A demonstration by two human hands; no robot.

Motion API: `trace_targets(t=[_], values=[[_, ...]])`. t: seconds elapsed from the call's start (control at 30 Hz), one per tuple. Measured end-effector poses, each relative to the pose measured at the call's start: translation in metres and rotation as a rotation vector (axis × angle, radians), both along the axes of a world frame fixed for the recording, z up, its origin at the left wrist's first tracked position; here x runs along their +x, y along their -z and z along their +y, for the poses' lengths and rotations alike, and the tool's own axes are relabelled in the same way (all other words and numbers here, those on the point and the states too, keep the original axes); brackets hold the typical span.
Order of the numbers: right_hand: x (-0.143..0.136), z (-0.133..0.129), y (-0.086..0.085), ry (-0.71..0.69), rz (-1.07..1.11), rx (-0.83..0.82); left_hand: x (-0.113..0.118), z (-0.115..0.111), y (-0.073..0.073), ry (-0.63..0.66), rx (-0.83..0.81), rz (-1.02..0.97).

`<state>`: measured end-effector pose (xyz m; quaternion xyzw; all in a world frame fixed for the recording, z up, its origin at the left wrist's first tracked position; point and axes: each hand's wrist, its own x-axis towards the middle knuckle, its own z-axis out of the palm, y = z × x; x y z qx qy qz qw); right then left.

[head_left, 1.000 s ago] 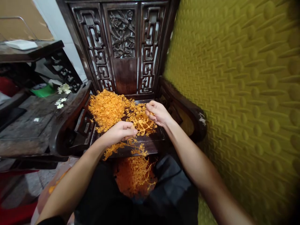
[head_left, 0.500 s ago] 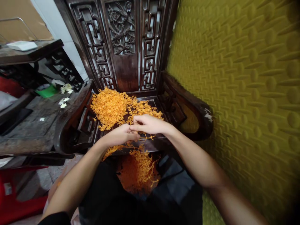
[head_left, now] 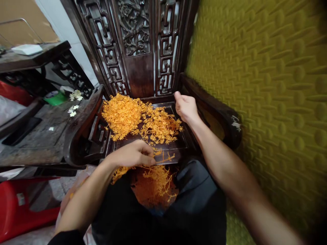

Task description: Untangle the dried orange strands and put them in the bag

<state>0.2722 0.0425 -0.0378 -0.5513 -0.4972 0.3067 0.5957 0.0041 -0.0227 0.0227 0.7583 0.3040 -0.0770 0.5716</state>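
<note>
A heap of thin orange strands (head_left: pixel 122 114) lies on the dark seat (head_left: pixel 178 144) of a carved wooden chair, with a looser clump (head_left: pixel 160 124) to its right. More orange strands (head_left: pixel 155 183) rest in my lap on black cloth. My left hand (head_left: pixel 133 154) is at the seat's front edge, its fingers pinched on a few strands. My right hand (head_left: pixel 185 107) is by the seat's back right corner, next to the armrest (head_left: pixel 217 109). Its fingers are curled closed and nothing shows in them.
A yellow padded wall (head_left: pixel 268 85) fills the right side. The chair's carved back (head_left: pixel 138 44) rises ahead. To the left stands a dark wooden table (head_left: pixel 33 136) with small white flowers (head_left: pixel 73 110) and a green object (head_left: pixel 55 98). A red plastic stool (head_left: pixel 25 207) sits low on the left.
My right hand has left my left hand at the seat's front and moved back and right to the rear corner. My left hand stayed at the front edge.
</note>
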Motion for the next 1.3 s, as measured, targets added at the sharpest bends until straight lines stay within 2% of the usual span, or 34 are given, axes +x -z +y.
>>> trace_targets(t=[0.03, 0.1, 0.17, 0.23, 0.3, 0.4, 0.57, 0.7, 0.8, 0.9, 0.97, 1.03, 1.1, 1.17, 1.23, 1.3], values=[[0.007, 0.002, 0.004, -0.015, 0.191, -0.105, -0.002, 0.001, 0.000, -0.026, 0.016, -0.019], [0.013, 0.000, 0.012, -0.137, 0.495, -0.362, -0.002, 0.006, 0.004, -0.072, 0.024, -0.060], [0.010, -0.004, 0.021, -0.255, 0.680, -0.606, 0.000, 0.014, 0.012, -0.146, -0.006, -0.099], [0.001, -0.008, 0.028, -0.319, 0.791, -0.749, 0.006, 0.022, 0.022, -0.254, -0.054, -0.122], [-0.007, -0.009, 0.031, -0.325, 0.851, -0.787, 0.013, 0.029, 0.030, -0.334, -0.097, -0.128], [-0.014, -0.007, 0.030, -0.287, 0.892, -0.777, 0.021, 0.036, 0.036, -0.359, -0.123, -0.139], [-0.018, -0.008, 0.029, -0.372, 0.994, -0.798, 0.026, 0.040, 0.041, -0.339, -0.127, -0.163], [-0.023, -0.011, 0.026, -0.443, 1.074, -0.783, 0.025, 0.044, 0.043, -0.321, -0.059, -0.121], [-0.025, -0.009, 0.021, -0.464, 1.088, -0.698, 0.023, 0.045, 0.043, -0.213, -0.003, -0.065], [-0.026, -0.004, 0.016, -0.405, 1.033, -0.595, 0.026, 0.041, 0.045, 0.100, 0.073, -0.024], [-0.029, -0.004, 0.013, -0.396, 0.977, -0.547, 0.029, 0.038, 0.050, 0.202, 0.179, -0.019], [-0.033, -0.006, 0.013, -0.420, 0.879, -0.507, 0.032, 0.038, 0.055, 0.162, 0.296, -0.007], [-0.035, -0.012, 0.018, -0.408, 0.665, -0.433, 0.029, 0.042, 0.059, 0.107, 0.375, 0.047], [-0.032, -0.018, 0.028, -0.356, 0.312, -0.348, 0.020, 0.049, 0.060, 0.069, 0.434, 0.149], [-0.027, -0.025, 0.040, -0.332, -0.105, -0.338, 0.007, 0.057, 0.059, 0.007, 0.507, 0.275], [-0.024, -0.031, 0.054, -0.407, -0.480, -0.387, -0.006, 0.062, 0.058, -0.052, 0.577, 0.388]])
